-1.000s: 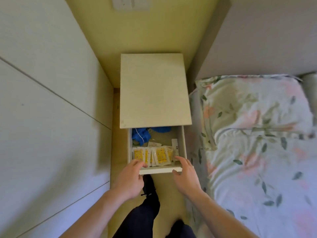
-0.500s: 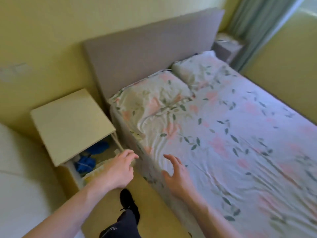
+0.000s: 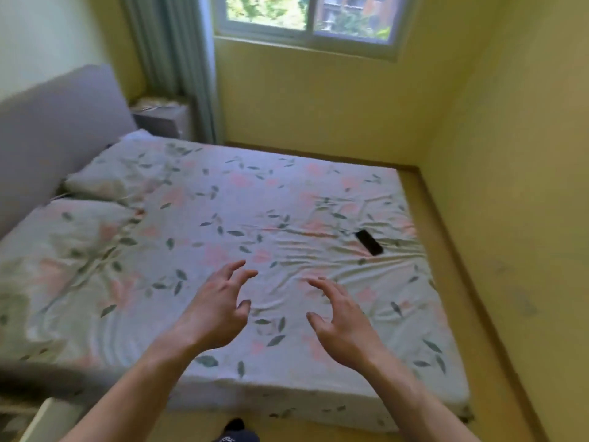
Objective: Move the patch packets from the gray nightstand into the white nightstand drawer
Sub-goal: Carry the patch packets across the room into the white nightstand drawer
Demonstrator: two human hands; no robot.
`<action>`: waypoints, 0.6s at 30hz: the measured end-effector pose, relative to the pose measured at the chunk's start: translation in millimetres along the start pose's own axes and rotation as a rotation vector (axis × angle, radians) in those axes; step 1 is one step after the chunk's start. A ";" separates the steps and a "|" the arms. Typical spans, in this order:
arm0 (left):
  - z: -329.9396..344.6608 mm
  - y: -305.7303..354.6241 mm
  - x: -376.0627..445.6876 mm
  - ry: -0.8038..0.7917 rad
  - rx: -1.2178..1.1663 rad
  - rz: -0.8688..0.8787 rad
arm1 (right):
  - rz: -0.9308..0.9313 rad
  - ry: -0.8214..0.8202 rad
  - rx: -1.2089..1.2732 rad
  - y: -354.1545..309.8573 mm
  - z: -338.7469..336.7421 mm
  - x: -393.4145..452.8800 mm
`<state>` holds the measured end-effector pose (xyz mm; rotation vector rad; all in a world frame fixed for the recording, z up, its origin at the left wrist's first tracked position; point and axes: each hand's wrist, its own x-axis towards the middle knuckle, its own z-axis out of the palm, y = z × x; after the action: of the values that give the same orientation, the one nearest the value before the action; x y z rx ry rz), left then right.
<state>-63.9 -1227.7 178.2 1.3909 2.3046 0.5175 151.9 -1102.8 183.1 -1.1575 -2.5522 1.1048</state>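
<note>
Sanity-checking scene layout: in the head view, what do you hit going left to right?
headboard → gray nightstand → curtain → left hand → right hand → black phone on the bed sheet → right-side wall.

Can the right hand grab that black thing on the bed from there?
Probably not without leaning in. The right hand hovers open over the near part of the bed, and the black thing lies farther off toward the far side. Nothing but bare sheet lies between them, so the way is free.
</note>
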 end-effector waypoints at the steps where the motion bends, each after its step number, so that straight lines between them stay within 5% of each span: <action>1: 4.7 23.7 10.5 -0.012 0.007 0.042 | 0.018 0.035 0.013 14.0 -19.4 -4.8; 18: 126.9 321.1 221.8 -0.169 0.084 0.402 | 0.232 0.310 0.091 237.3 -287.6 4.2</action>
<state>145.9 -875.7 199.6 1.8755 1.9389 0.4017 403.8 -832.3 232.0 -1.4973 -2.1554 0.9824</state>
